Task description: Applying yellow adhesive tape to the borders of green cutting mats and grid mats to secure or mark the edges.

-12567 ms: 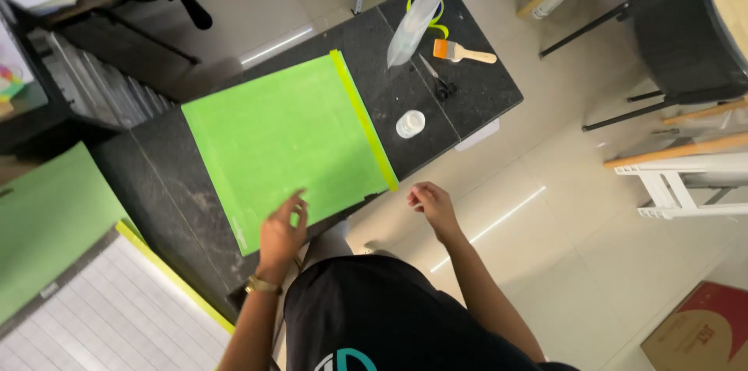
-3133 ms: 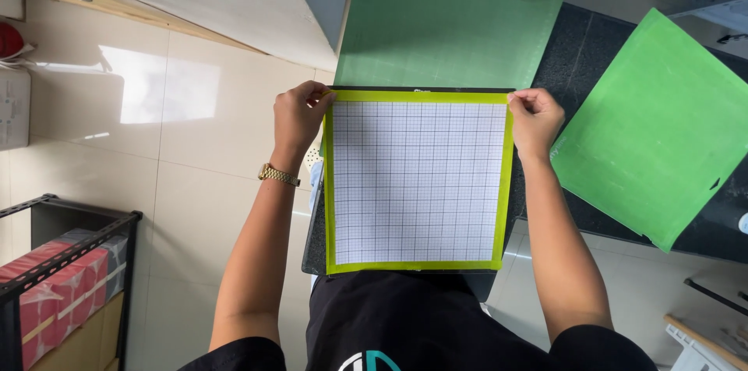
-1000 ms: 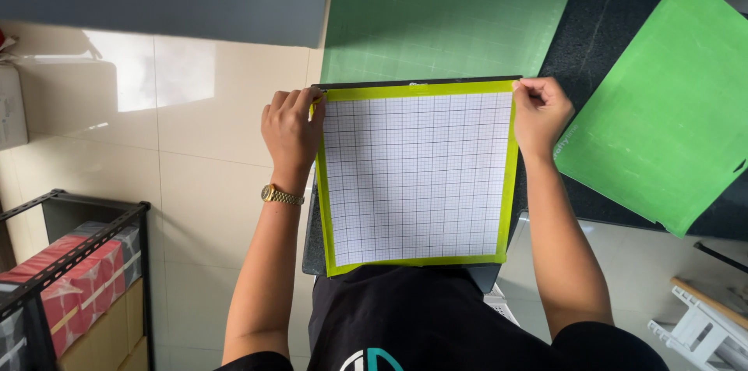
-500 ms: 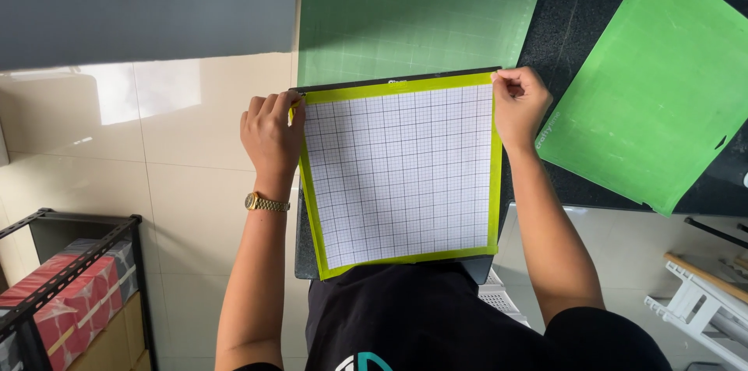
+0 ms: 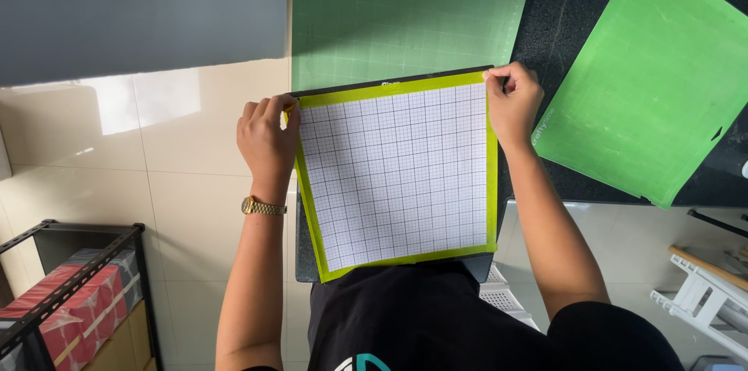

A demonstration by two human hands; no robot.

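1. The scene is bright and evenly lit by soft daylight, with colours strong and clean.
2. A pale window reflection glares off the glossy floor tiles [image 5: 140, 184] at nine o'clock.
3. A broad grey shadow band covers the ten to eleven o'clock area.
4. The gridded mat [image 5: 397, 172] at centre is sharp, its fine lines readable.
5. The shelf [image 5: 70, 301] at seven o'clock sits dimmer, and lines bend slightly near the edges.
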